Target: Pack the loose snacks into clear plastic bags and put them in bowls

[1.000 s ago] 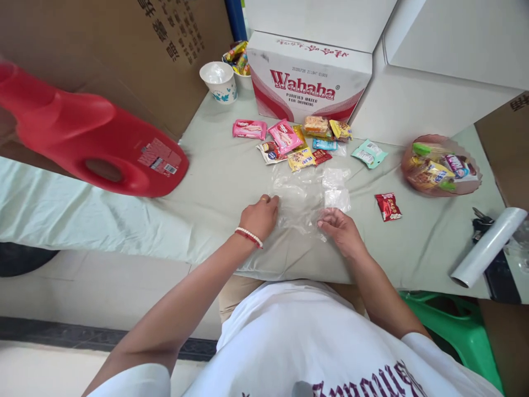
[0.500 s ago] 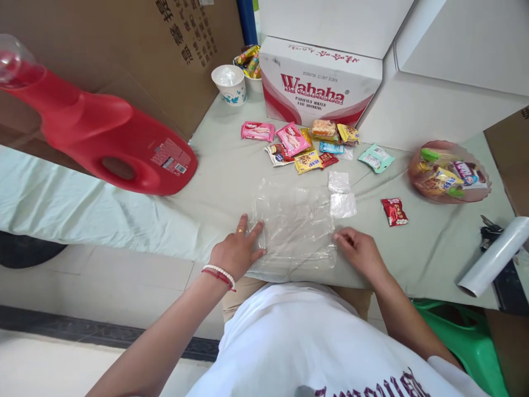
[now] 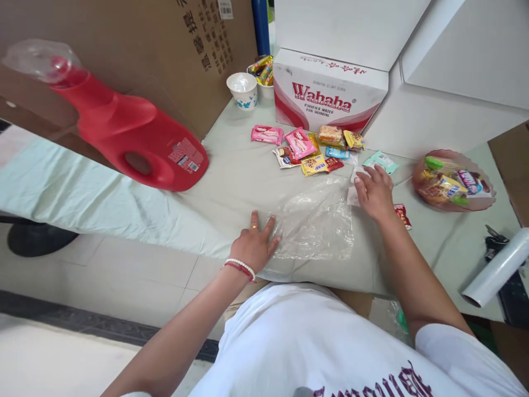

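A clear plastic sheet lies flat on the pale green cloth near the table's front edge. My left hand rests flat on the sheet's left edge, fingers spread, a bead bracelet on the wrist. My right hand lies further back, fingers down on small clear plastic pieces just right of the sheet's far corner. Whether those fingers pinch one is not visible. A loose pile of snack packets sits behind the sheet. A red candy packet peeks out beside my right wrist.
A red detergent jug lies on its side at the left. A Wahaha carton and a paper cup stand at the back. A wrapped bundle of snacks and a cling-film roll are at the right.
My right hand left the sheet's near right corner and reached back to the small plastic pieces. My left hand opened flat on the sheet's left edge. The sheet now lies smoothed out.
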`<action>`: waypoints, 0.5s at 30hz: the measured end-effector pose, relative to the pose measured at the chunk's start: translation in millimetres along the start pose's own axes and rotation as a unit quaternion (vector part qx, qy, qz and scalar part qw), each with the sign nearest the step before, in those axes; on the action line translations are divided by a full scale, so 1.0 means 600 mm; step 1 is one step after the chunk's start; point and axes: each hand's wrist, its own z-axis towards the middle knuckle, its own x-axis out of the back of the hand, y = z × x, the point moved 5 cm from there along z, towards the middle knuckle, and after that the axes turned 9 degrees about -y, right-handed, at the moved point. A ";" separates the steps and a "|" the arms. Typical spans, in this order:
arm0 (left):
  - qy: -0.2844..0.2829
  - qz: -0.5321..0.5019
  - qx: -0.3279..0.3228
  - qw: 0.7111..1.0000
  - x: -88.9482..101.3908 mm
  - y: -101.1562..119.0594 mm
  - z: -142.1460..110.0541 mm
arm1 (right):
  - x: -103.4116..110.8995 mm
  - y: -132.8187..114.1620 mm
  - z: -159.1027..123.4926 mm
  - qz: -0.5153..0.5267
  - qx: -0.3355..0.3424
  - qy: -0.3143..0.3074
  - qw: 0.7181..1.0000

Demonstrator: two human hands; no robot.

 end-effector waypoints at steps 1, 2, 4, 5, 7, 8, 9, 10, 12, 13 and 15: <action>0.003 0.001 -0.002 1.000 0.001 0.004 0.002 | 0.017 -0.022 -0.005 0.017 0.008 0.022 1.000; 0.004 0.002 -0.005 1.000 0.001 0.008 0.005 | 0.029 -0.053 -0.014 0.036 0.023 0.029 0.999; 0.005 0.000 -0.014 1.000 0.001 0.013 0.007 | 0.027 -0.132 -0.040 0.072 0.071 -0.030 0.994; 0.007 -0.002 -0.019 1.000 0.001 0.015 0.007 | 0.012 -0.178 -0.056 0.093 0.113 -0.095 0.985; 0.024 -0.006 -0.029 0.999 0.005 0.016 0.002 | -0.028 -0.263 -0.090 0.104 0.190 -0.201 0.955; 0.043 -0.009 -0.031 0.999 0.008 0.016 -0.003 | -0.047 -0.294 -0.103 0.100 0.199 -0.222 0.949; 0.069 -0.013 -0.028 0.997 0.013 0.016 -0.011 | -0.066 -0.317 -0.112 0.092 0.197 -0.236 0.947; 0.101 -0.020 -0.022 0.994 0.019 0.015 -0.021 | -0.082 -0.334 -0.118 0.083 0.190 -0.242 0.948; 0.162 -0.043 -0.017 0.986 0.032 0.019 -0.045 | -0.110 -0.354 -0.126 0.068 0.175 -0.254 0.949; 0.182 -0.056 -0.029 0.981 0.036 0.025 -0.055 | -0.120 -0.360 -0.130 0.064 0.174 -0.262 0.947; 0.185 -0.078 -0.094 0.975 0.039 0.051 -0.066 | -0.135 -0.369 -0.136 0.059 0.181 -0.276 0.942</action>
